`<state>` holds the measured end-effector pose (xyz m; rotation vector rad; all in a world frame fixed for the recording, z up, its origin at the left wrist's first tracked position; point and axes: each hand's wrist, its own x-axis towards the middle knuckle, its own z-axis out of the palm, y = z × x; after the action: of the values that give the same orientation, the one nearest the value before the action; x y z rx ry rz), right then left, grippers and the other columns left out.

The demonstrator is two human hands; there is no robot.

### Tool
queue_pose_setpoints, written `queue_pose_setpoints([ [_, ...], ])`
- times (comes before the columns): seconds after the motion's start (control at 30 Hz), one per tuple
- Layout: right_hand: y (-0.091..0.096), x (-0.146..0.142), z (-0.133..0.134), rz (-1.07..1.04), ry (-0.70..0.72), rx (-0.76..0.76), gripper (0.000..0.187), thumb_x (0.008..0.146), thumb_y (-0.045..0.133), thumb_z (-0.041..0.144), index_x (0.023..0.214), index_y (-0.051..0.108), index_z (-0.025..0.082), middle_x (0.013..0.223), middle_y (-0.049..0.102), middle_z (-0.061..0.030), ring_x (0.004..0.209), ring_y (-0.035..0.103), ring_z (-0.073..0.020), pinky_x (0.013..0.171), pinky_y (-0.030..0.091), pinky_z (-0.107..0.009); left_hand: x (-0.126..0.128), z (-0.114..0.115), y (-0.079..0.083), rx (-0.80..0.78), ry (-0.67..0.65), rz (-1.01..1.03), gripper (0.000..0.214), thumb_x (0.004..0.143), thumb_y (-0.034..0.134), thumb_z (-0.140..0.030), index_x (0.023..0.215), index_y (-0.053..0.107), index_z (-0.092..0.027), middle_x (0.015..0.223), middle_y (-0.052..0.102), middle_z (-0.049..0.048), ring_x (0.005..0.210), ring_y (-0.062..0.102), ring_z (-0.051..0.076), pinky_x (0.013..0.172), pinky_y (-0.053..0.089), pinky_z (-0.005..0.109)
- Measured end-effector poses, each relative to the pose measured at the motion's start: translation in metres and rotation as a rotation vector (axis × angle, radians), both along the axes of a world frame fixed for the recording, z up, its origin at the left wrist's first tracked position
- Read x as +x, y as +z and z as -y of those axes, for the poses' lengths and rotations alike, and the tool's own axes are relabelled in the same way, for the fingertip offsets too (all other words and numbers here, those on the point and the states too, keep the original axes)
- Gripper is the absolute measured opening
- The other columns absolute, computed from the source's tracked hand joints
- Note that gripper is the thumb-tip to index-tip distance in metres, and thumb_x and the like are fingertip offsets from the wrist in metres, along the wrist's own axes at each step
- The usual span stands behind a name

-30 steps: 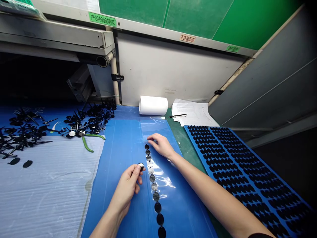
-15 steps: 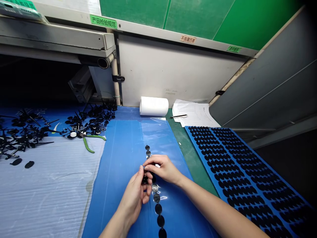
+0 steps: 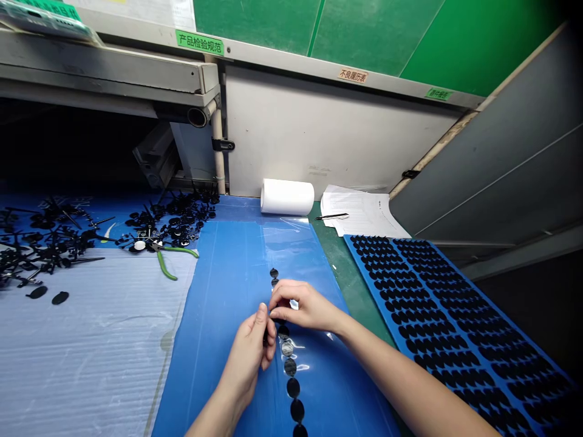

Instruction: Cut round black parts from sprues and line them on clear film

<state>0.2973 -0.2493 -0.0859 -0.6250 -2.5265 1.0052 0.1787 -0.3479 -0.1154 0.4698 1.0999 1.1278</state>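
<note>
A line of small shiny black discs (image 3: 290,368) lies along a clear film strip (image 3: 291,243) on a blue mat (image 3: 228,279). My left hand (image 3: 249,357) pinches one small black disc, mostly hidden between thumb and fingers, just left of the line. My right hand (image 3: 303,306) is pinched too, fingertips meeting the left hand over the line. What the right fingers hold I cannot make out.
A blue tray (image 3: 455,315) with rows of black discs lies at the right. A white roll (image 3: 286,196) and papers with a pen (image 3: 359,212) sit at the back. Green-handled cutters (image 3: 166,258) and black plastic scrap (image 3: 68,237) lie at the left on a white corrugated sheet (image 3: 82,340).
My right hand drew back from the far end of the disc line to meet my left hand. The left hand moved right with its disc. The view shifted slightly.
</note>
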Motion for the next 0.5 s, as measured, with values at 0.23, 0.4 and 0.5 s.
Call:
queue_pose_setpoints([
  [0.23,-0.028,-0.013,-0.062,0.08,-0.328,0.219,0.009,0.083,0.051,0.018,0.079,0.06,0.017,0.077,0.061,-0.003,0.074,0.054,-0.0161,0.069,0.039,-0.026,-0.006,0.003,0.004,-0.002,0.061,0.189,0.018,0.076,0.048,-0.029,0.091,0.048,-0.019,0.079,0.049,0.0004,0.064,0.048,0.01,0.05,0.035,0.021],
  [0.4,-0.049,-0.015,-0.083,0.179,-0.351,0.297,0.005,0.078,0.058,0.02,0.075,0.062,0.019,0.076,0.06,-0.0021,0.077,0.052,-0.0169,0.071,0.037,-0.026,-0.007,0.006,0.004,-0.028,0.045,0.134,0.019,0.079,0.044,-0.036,0.085,0.045,-0.018,0.067,0.052,-0.0003,0.051,0.043,0.008,0.046,0.031,0.021],
  [0.5,-0.053,-0.015,-0.083,0.219,-0.341,0.323,0.006,0.08,0.056,0.021,0.077,0.062,0.019,0.075,0.059,-0.0022,0.077,0.052,-0.0164,0.071,0.037,-0.025,-0.008,0.006,0.004,-0.036,0.013,0.097,0.021,0.078,0.046,-0.038,0.076,0.044,-0.017,0.064,0.053,-0.0003,0.048,0.042,0.007,0.043,0.027,0.019],
])
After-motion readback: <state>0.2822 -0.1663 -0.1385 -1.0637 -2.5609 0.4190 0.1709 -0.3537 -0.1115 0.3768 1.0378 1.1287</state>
